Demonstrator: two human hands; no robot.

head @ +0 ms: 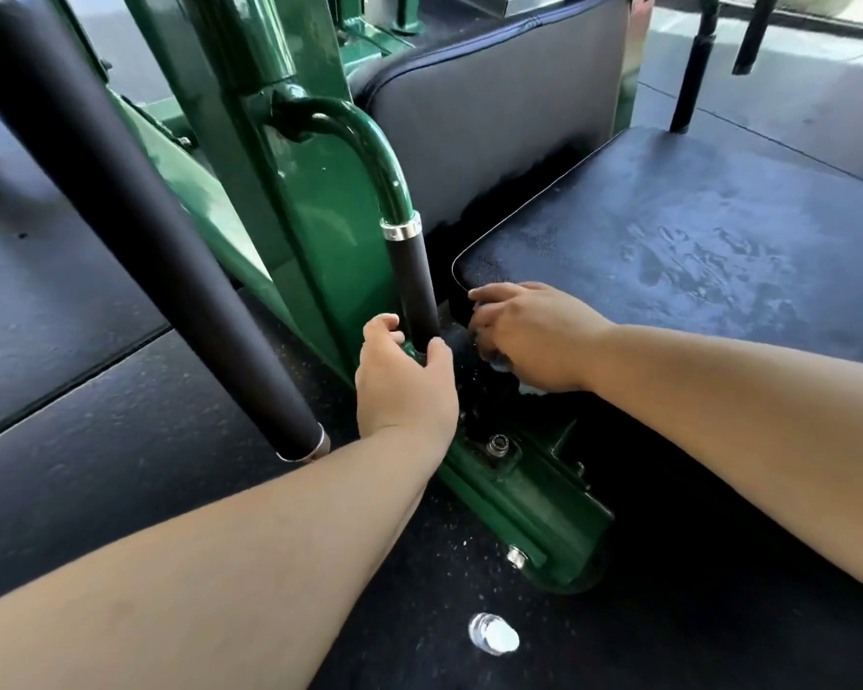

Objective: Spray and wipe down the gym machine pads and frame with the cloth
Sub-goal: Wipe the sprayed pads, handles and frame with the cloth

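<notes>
Left grip (404, 385) wrapped round the base of the black handle (416, 286) on the green frame (320, 241). Right grip (534, 336), just right of it, bunched on the cloth (525, 388). Cloth mostly hidden, at the front corner of the seat pad (693, 231); pad shows wet streaks. Small clear container (493, 639) on the floor nearer than both grips, contents unreadable.

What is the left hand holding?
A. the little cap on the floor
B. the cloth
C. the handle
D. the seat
C: the left hand curls its thumb and fingers round the bottom of the handle, while the cloth is in the right hand, by the seat.
</notes>
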